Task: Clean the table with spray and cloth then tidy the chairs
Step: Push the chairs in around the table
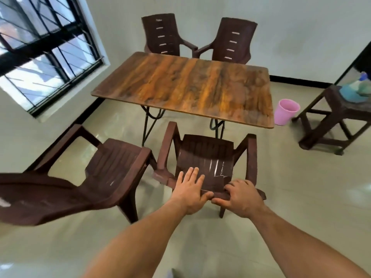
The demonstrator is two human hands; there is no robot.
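- Both hands grasp the chair by its top rim. The left hand lays its fingers flat down the front of the backrest, thumb hooked under the rim. The right hand curls its fingers over the rim, thumb beneath.
- The chair faces the table, seat front just short of the near edge and not yet tucked in.
- We judge chair-tidying to be the step in hand: the tabletop is bare, and what look like the cloth and spray, both blurred, sit on the stool well off to the right.
- To do it well, we should push level and evenly with both hands so the legs slide straight.
- We should first check that the armrests pass under the tabletop rather than knock its edge.
- The table's thin metal legs stand just ahead of the seat, so we should aim the chair between them.
- The chair is moulded brown plastic with a ribbed seat and slotted back, probably light and a little springy.
- Pale scuffs and what seems a crack show near the rim by our hands, so we shouldn't lean weight there.
- The floor is glossy, so the legs should glide and may skid.
- The tabletop is thin, with a wood-grain finish and rounded corners.
- The left chair sits skewed beside ours and needs turning; the far chairs angle toward each other.
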